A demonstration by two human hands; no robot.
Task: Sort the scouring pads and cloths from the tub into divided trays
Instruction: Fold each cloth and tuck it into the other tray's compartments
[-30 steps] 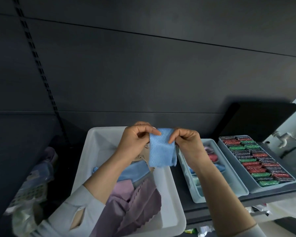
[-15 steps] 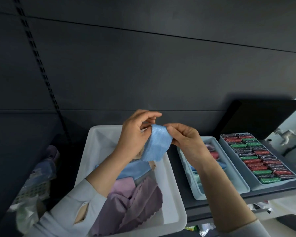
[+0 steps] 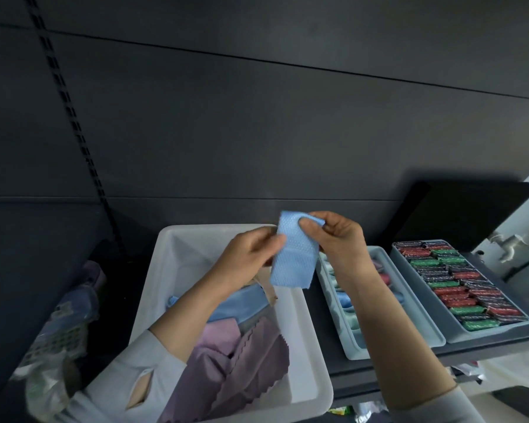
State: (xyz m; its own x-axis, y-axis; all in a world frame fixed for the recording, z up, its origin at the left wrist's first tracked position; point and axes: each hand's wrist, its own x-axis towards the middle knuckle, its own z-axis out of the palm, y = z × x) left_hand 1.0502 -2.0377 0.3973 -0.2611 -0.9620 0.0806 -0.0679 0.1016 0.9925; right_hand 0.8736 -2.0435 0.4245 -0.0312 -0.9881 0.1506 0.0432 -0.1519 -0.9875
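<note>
Above the white plastic tub [image 3: 153,279], the left hand [image 3: 248,254] and the right hand [image 3: 338,236] each pinched a folded, textured light-blue cloth [image 3: 292,264]; a pale-blue divided tray [image 3: 422,315] lay right of the tub.

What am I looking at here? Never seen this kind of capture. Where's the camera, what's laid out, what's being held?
No machine here: a person works with bare hands, and a single wide-angle camera on their head looks forward and down. The left hand and right hand both pinch a small blue textured cloth above a white tub that holds purple and light-blue cloths. To the right, on a dark shelf, stand two trays: a narrow divided tray with a few cloths in its compartments, and a farther tray packed with rows of red, green and dark wrapped pads. A dark panelled wall fills the background.
</note>
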